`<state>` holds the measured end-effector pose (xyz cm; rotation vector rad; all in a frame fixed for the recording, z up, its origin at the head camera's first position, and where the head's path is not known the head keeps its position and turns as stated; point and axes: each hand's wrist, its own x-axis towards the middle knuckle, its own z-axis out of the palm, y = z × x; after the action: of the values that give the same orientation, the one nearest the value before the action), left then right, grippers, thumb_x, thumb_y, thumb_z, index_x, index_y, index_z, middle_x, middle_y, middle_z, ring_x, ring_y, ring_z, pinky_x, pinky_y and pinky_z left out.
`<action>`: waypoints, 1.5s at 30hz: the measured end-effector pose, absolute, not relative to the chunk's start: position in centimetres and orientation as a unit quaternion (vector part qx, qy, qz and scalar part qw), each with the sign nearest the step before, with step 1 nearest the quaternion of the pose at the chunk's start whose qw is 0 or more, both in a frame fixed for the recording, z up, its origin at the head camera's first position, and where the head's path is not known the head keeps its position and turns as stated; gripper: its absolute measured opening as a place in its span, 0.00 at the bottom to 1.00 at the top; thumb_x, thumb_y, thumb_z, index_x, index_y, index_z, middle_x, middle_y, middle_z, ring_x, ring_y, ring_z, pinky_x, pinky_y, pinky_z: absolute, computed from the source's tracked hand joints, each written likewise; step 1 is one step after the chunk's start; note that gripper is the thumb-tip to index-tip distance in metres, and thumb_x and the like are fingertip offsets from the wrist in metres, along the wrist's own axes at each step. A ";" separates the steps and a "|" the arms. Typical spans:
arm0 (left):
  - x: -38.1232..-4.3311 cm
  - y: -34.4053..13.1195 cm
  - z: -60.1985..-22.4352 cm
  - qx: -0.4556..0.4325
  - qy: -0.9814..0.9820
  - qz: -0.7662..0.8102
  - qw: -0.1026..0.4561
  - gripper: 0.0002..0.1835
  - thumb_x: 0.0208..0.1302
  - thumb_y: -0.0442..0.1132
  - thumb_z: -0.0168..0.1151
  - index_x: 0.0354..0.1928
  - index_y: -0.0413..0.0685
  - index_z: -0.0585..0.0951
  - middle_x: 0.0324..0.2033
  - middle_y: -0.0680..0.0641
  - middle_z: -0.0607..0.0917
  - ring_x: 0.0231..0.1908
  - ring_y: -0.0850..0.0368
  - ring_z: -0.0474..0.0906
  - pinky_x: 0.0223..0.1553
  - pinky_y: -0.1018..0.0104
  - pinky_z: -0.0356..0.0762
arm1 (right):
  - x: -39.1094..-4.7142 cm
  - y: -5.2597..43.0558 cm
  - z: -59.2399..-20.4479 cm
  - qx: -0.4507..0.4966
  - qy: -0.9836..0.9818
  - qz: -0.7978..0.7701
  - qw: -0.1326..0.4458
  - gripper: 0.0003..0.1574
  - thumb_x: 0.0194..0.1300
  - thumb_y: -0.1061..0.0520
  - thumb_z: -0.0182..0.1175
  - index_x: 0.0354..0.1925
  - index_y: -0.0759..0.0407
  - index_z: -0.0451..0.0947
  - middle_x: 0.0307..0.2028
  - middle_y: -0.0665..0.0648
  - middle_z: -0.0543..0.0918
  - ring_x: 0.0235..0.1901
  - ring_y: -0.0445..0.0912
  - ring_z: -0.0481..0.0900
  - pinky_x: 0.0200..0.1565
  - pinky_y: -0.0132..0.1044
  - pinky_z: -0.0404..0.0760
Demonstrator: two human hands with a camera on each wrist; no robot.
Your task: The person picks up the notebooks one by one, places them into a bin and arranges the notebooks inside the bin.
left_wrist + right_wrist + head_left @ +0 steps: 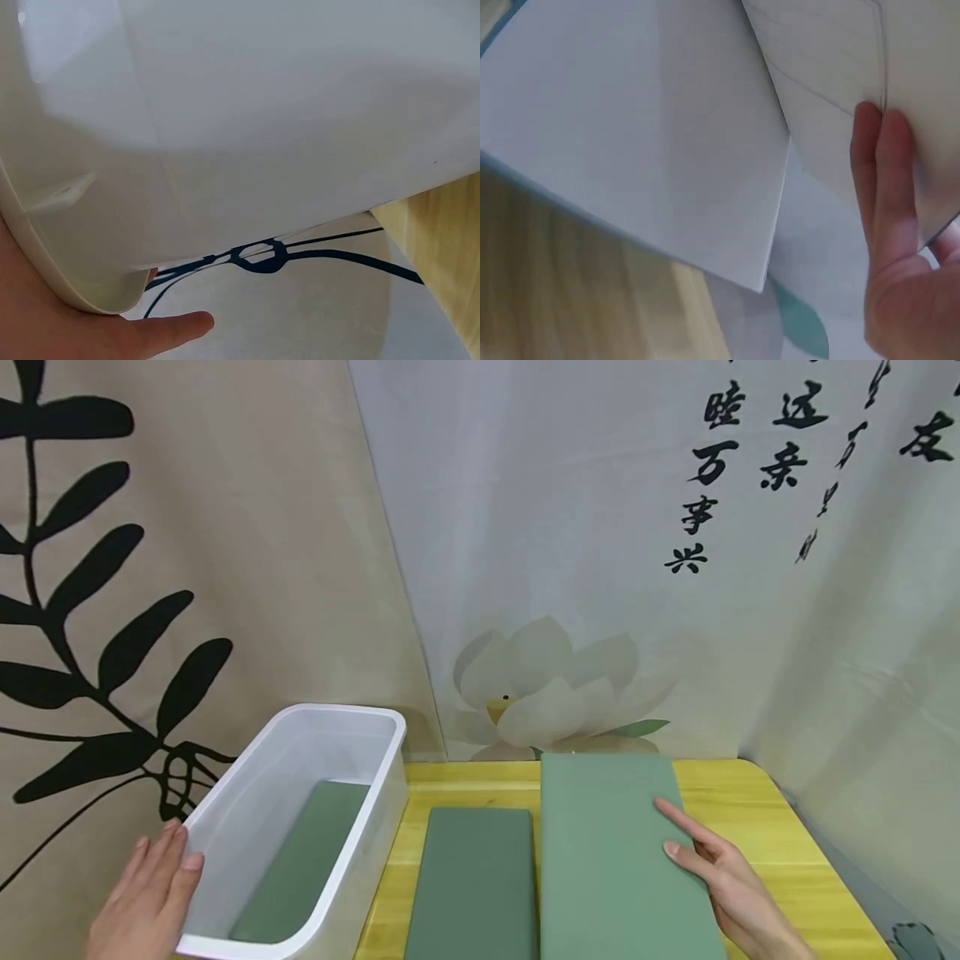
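My left hand (150,893) rests with fairly straight fingers at the left rim of a white plastic bin (390,827). In the left wrist view one finger stretches out below the bin's rim (75,292). A green panel (315,860) lies inside the bin. My right hand (727,877) pinches the right edge of a large green board (607,860), index finger and thumb over its front. Its back (817,67) is cream with crease lines, and two fingers (896,172) press against it. A white panel (637,135) with a teal edge meets it at an angle.
A smaller green board (472,877) lies left of the large one on the yellow wooden table (780,835). Behind hangs a pale curtain (600,527) with black writing, and a beige one (262,568) with dark leaves.
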<state>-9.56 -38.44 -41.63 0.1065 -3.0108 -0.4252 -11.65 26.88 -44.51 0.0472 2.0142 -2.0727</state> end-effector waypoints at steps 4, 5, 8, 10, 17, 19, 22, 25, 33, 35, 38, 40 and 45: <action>-9.7 -38.4 -41.7 0.034 -0.988 -0.140 0.061 0.36 0.79 0.53 0.28 0.71 0.25 0.44 0.72 0.30 0.36 0.69 0.30 0.23 0.64 0.33 0.22 | -11.5 25.7 -43.7 0.000 0.642 -0.754 0.139 0.35 0.75 0.52 0.52 0.75 0.39 0.53 0.70 0.54 0.63 0.60 0.48 0.73 0.54 0.47 0.79; -9.7 -38.4 -41.7 0.034 -0.988 -0.139 0.063 0.36 0.79 0.53 0.28 0.71 0.26 0.44 0.72 0.30 0.36 0.69 0.30 0.23 0.64 0.33 0.23 | -11.5 25.3 -43.5 -0.010 0.625 -0.768 0.144 0.36 0.75 0.54 0.51 0.75 0.40 0.53 0.68 0.55 0.67 0.58 0.53 0.76 0.53 0.52 0.79; -9.7 -38.3 -41.7 0.037 -0.988 -0.137 0.065 0.36 0.78 0.53 0.28 0.71 0.26 0.45 0.72 0.30 0.37 0.69 0.30 0.24 0.64 0.31 0.25 | -11.4 24.4 -43.0 -0.027 0.597 -0.787 0.152 0.35 0.76 0.55 0.49 0.75 0.39 0.52 0.65 0.54 0.71 0.57 0.57 0.76 0.53 0.56 0.78; -9.7 -38.3 -41.7 0.039 -0.987 -0.138 0.066 0.36 0.78 0.54 0.28 0.71 0.27 0.44 0.72 0.30 0.37 0.69 0.30 0.24 0.64 0.30 0.27 | -11.3 23.7 -42.8 -0.038 0.591 -0.791 0.150 0.35 0.76 0.56 0.48 0.75 0.40 0.51 0.67 0.52 0.69 0.59 0.56 0.74 0.54 0.54 0.78; -9.6 -38.4 -41.5 0.047 -0.988 -0.137 0.057 0.37 0.78 0.54 0.27 0.71 0.28 0.44 0.72 0.31 0.36 0.69 0.30 0.23 0.60 0.24 0.35 | -11.0 21.6 -42.2 -0.059 0.566 -0.812 0.133 0.35 0.77 0.57 0.47 0.76 0.41 0.51 0.69 0.50 0.65 0.61 0.51 0.73 0.55 0.48 0.78; -9.6 -38.4 -41.5 0.048 -0.988 -0.137 0.056 0.37 0.78 0.54 0.27 0.71 0.27 0.44 0.72 0.30 0.36 0.69 0.30 0.23 0.60 0.24 0.34 | -10.9 21.0 -42.1 -0.064 0.553 -0.820 0.133 0.35 0.77 0.58 0.46 0.76 0.40 0.51 0.69 0.51 0.66 0.60 0.51 0.73 0.54 0.48 0.79; -9.5 -38.3 -41.5 0.046 -0.987 -0.140 0.059 0.36 0.78 0.54 0.27 0.71 0.28 0.44 0.72 0.30 0.36 0.69 0.31 0.23 0.61 0.25 0.33 | -10.7 20.0 -42.1 -0.074 0.535 -0.831 0.132 0.35 0.77 0.58 0.45 0.76 0.41 0.51 0.68 0.51 0.67 0.60 0.50 0.73 0.54 0.46 0.79; -9.5 -38.2 -41.5 0.044 -0.987 -0.140 0.064 0.36 0.78 0.54 0.28 0.72 0.28 0.44 0.72 0.30 0.37 0.69 0.31 0.23 0.61 0.26 0.32 | -10.7 19.0 -42.0 -0.096 0.515 -0.842 0.129 0.35 0.77 0.60 0.44 0.76 0.43 0.50 0.69 0.52 0.66 0.61 0.50 0.73 0.54 0.46 0.79; -9.7 -38.4 -41.6 0.034 -0.987 -0.137 0.071 0.36 0.78 0.53 0.28 0.72 0.28 0.44 0.72 0.30 0.37 0.69 0.31 0.24 0.60 0.25 0.34 | -10.9 15.9 -41.4 -0.102 0.485 -0.857 0.138 0.35 0.77 0.60 0.45 0.76 0.41 0.51 0.68 0.55 0.67 0.60 0.52 0.74 0.53 0.46 0.79; -9.9 -38.5 -41.6 0.033 -0.987 -0.140 0.072 0.36 0.78 0.53 0.29 0.72 0.29 0.44 0.72 0.30 0.38 0.69 0.31 0.24 0.59 0.24 0.35 | -11.1 15.2 -41.1 -0.097 0.483 -0.860 0.136 0.35 0.77 0.60 0.45 0.75 0.41 0.52 0.69 0.54 0.65 0.60 0.52 0.73 0.53 0.45 0.80; -10.0 -38.6 -41.6 0.034 -0.987 -0.142 0.075 0.36 0.78 0.53 0.29 0.71 0.28 0.44 0.72 0.30 0.38 0.69 0.30 0.24 0.59 0.23 0.37 | -11.3 14.0 -40.6 -0.101 0.475 -0.864 0.130 0.35 0.77 0.60 0.46 0.75 0.41 0.52 0.72 0.53 0.59 0.61 0.52 0.73 0.52 0.45 0.80; -10.1 -38.6 -41.6 0.031 -0.986 -0.145 0.082 0.36 0.78 0.53 0.29 0.71 0.28 0.45 0.72 0.30 0.39 0.70 0.30 0.25 0.60 0.24 0.36 | -11.4 13.3 -40.3 -0.104 0.468 -0.868 0.127 0.35 0.77 0.60 0.46 0.75 0.41 0.52 0.74 0.52 0.56 0.61 0.52 0.73 0.51 0.44 0.81; -10.5 -38.7 -41.6 0.017 -0.984 -0.148 0.101 0.34 0.79 0.50 0.30 0.71 0.26 0.48 0.72 0.29 0.42 0.70 0.31 0.27 0.63 0.27 0.32 | -11.8 11.3 -39.4 -0.104 0.446 -0.879 0.133 0.34 0.76 0.60 0.47 0.75 0.41 0.54 0.74 0.49 0.52 0.65 0.51 0.67 0.54 0.43 0.79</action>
<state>-10.46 -38.70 -41.64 0.0514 -2.9062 -0.4371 -11.75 11.32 -39.42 -0.3026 1.2924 -2.5505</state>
